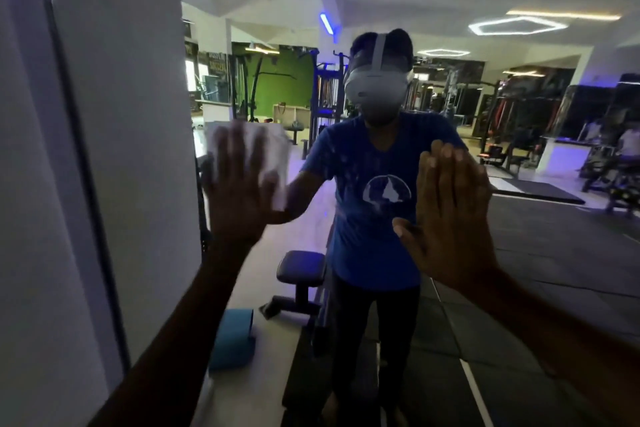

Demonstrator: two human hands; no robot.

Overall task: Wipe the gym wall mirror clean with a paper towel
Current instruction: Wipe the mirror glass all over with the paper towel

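The wall mirror (519, 253) fills most of the view and reflects me and the gym behind. My left hand (239, 191) lies flat with spread, straight fingers, pressing a white paper towel (277, 156) against the glass near the mirror's left edge. The towel shows above and to the right of the fingers; the hand looks motion-blurred. My right hand (450, 215) is raised flat with straight fingers together, at or against the glass right of centre, holding nothing.
A white wall (121, 114) with a dark mirror frame edge (90, 184) runs along the left. In the reflection stand a padded bench (301, 274), a blue mat (232, 340), weight machines and dark floor mats.
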